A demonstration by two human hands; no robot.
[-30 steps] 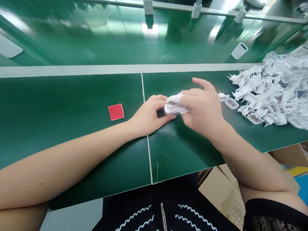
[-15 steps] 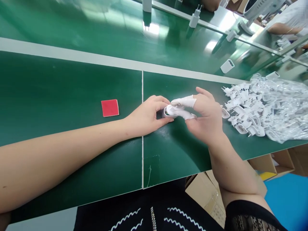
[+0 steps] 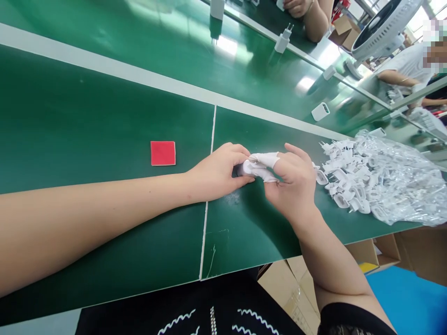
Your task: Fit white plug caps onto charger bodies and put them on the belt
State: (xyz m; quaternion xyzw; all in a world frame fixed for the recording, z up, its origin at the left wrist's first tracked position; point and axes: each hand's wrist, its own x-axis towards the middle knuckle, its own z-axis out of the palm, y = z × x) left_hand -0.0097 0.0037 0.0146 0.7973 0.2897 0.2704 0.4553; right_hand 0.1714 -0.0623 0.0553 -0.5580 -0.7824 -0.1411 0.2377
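Note:
Between my two hands sits a small white charger housing [image 3: 247,168], mostly covered by fingers. My left hand [image 3: 223,171] grips it from the left, thumb on the near side and fingers on the far side. White covers wrap the thumb and index finger of my right hand [image 3: 289,174], which pinch a white piece on the housing's right end; that piece is too hidden to tell its shape. On the green bench top left of my hands lies a red square pad [image 3: 163,153].
A pile of white plug parts [image 3: 345,174] spills from a clear plastic bag [image 3: 408,181] on the right. Chargers [image 3: 282,41] and an open white housing [image 3: 320,111] stand on the green conveyor belt [image 3: 146,42]. Beyond it are a fan [image 3: 380,28] and co-workers' arms.
The camera view has tilted. The white piece's round end now covers the housing opening that showed before. Both hands keep their grip, and a co-worker's hand shows at the top.

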